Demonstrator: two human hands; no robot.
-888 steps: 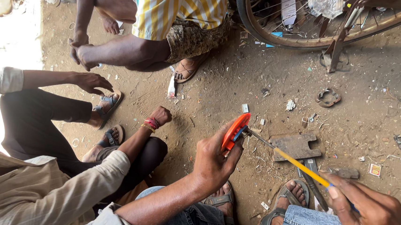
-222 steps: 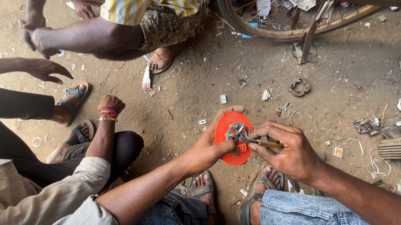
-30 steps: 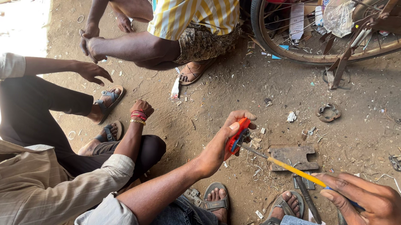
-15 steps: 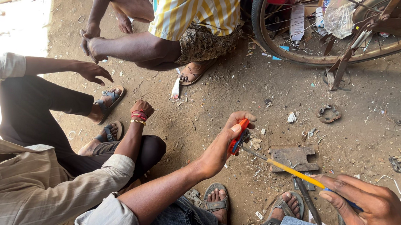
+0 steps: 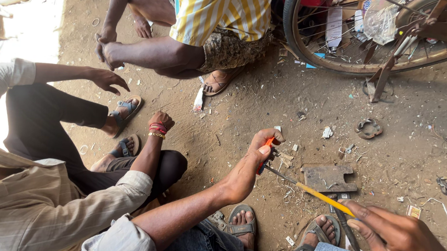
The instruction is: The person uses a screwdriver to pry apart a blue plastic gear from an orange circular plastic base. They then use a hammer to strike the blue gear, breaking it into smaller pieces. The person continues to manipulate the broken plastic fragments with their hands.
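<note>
Our right hand (image 5: 409, 243), nearest, fingers pinching yellow screwdriver (image 5: 313, 191) handle. Thin steel shaft runs up-left, tip meeting orange disc (image 5: 264, 153), seen edge-on, gripped in our left hand (image 5: 246, 169). Beyond: rusty flat plate (image 5: 327, 177) on dusty ground, spoked wheel (image 5: 365, 41).

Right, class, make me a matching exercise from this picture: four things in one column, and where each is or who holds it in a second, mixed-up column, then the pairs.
Things:
1. orange disc
2. yellow-handled screwdriver
3. flat metal plate
4. bicycle wheel

Places:
A. top right, behind a stand
B. left hand
C. right hand
D. on the dirt, beside the screwdriver's shaft

Pairs: 1-B, 2-C, 3-D, 4-A
</note>
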